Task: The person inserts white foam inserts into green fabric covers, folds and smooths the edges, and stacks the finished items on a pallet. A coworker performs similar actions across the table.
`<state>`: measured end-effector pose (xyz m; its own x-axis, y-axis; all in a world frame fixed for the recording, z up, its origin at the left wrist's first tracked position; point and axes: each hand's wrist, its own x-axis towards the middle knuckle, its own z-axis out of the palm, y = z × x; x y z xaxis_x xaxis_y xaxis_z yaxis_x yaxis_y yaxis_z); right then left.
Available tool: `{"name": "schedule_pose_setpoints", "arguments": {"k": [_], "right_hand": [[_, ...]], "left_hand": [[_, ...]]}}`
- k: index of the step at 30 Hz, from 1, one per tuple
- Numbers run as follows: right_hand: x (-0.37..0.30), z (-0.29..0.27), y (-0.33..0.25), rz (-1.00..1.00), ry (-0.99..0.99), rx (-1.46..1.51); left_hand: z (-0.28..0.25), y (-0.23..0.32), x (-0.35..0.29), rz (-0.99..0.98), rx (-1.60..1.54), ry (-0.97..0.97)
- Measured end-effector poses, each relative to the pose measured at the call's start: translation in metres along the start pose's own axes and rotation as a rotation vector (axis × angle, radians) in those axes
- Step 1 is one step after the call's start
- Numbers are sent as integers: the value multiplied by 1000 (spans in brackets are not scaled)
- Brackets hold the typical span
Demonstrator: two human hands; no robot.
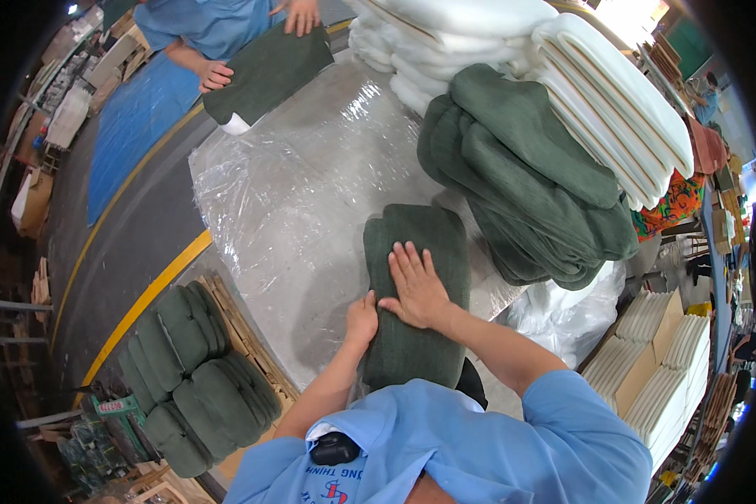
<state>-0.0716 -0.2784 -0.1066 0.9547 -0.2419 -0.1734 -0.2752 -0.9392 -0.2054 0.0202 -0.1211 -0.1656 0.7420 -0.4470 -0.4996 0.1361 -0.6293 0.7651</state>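
A dark green fabric cushion (416, 349) lies in front of me at the near edge of a table covered in clear plastic film (286, 218). My right hand (416, 287) rests flat on its top with the fingers spread. At the cushion's left edge, my left hand (362, 317) is closed on the side, thumb up; its other fingers are mostly hidden. Loose dark green fabric covers (521, 168) are heaped just to the right.
Stacked white foam pads (613, 101) stand at the back right. Across the table, a person in blue (206, 25) handles a green cover with white at one end (269, 71). Green cushions (202, 370) sit on a pallet at left; boxed white pads (647, 361) at right.
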Motion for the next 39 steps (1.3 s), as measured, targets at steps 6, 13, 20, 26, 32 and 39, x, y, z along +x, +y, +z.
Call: {"name": "schedule_pose_setpoints", "arguments": {"k": [6, 13, 20, 26, 32, 39], "right_hand": [[-56, 13, -43, -94, -51, 82], [-121, 28, -45, -315, -130, 423], [-68, 3, 47, 83, 120, 137], [-27, 4, 35, 122, 65, 35], [-29, -8, -16, -287, -189, 888], [4, -39, 72, 113, 364, 305]], "left_hand": [[-2, -1, 5, -103, -124, -96], [0, -7, 8, -80, -54, -51], [0, 0, 7, -83, -75, -58], [-1, 13, 6, -98, 49, -61], [-10, 3, 21, -104, 41, -138], [-9, 9, 16, -230, -214, -191]]}}
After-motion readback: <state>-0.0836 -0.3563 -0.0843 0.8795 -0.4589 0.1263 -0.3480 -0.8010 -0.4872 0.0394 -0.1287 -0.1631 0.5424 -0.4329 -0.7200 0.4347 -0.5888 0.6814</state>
